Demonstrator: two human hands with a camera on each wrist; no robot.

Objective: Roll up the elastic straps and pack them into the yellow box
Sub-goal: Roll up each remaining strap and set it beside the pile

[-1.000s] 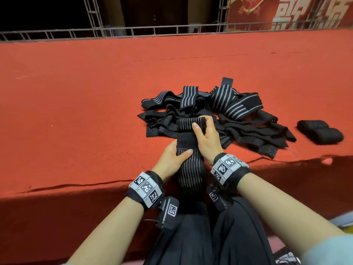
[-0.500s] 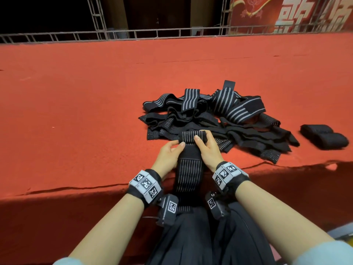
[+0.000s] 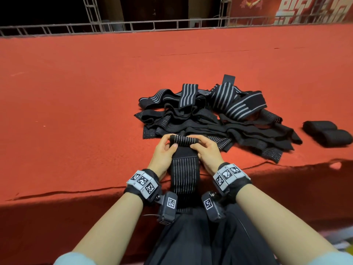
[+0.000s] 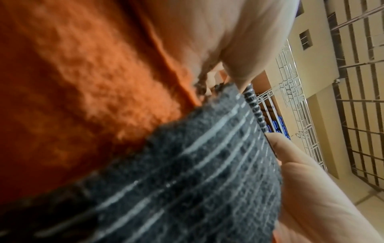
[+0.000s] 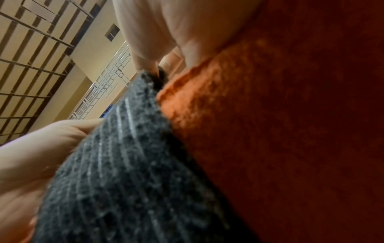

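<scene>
Red counter (image 3: 95, 111) at frame centre carried the strap (image 3: 184, 169); both hands (image 3: 165, 152) (image 3: 207, 151) pinched its rolled end (image 3: 183, 140), keeping the coil tight.

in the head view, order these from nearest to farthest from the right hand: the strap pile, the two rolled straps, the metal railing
1. strap pile, just beyond the right hand.
2. rolled straps, off to the right.
3. metal railing, along the far edge.
</scene>
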